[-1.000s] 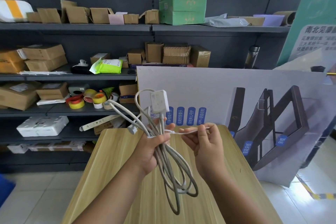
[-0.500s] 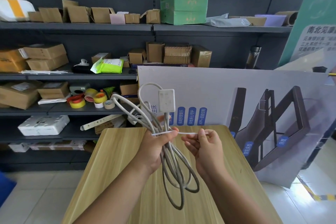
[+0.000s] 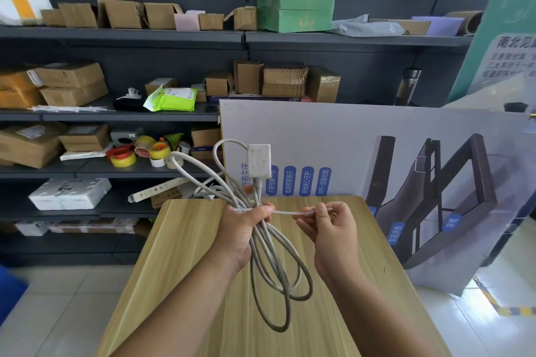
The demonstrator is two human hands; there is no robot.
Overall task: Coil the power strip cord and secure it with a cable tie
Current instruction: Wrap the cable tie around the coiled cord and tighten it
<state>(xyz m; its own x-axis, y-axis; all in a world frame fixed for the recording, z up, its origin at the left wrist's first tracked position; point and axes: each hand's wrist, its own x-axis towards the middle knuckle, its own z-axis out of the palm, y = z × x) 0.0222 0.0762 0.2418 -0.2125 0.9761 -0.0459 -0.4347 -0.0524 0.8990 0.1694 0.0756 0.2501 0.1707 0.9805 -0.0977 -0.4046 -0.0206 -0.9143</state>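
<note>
My left hand (image 3: 242, 230) grips the middle of a coiled grey-white cord (image 3: 278, 275) above the wooden table (image 3: 179, 255). Loops hang down below the fist and more loops rise above it. The small white power strip block (image 3: 259, 160) stands upright on top of the bundle. A thin white cable tie (image 3: 285, 212) wraps the bundle at my left thumb and runs level to the right. My right hand (image 3: 330, 229) pinches the free end of the tie between thumb and forefinger.
Dark shelves (image 3: 121, 35) behind the table hold cardboard boxes, a green box (image 3: 295, 7) and tape rolls (image 3: 136, 152). A large printed board (image 3: 377, 153) leans against the table's far right edge. Tiled floor lies on both sides.
The bundle has risen slightly and the power strip block now stands straighter. My right hand has drawn the tie's free end out to the right, away from the bundle.
</note>
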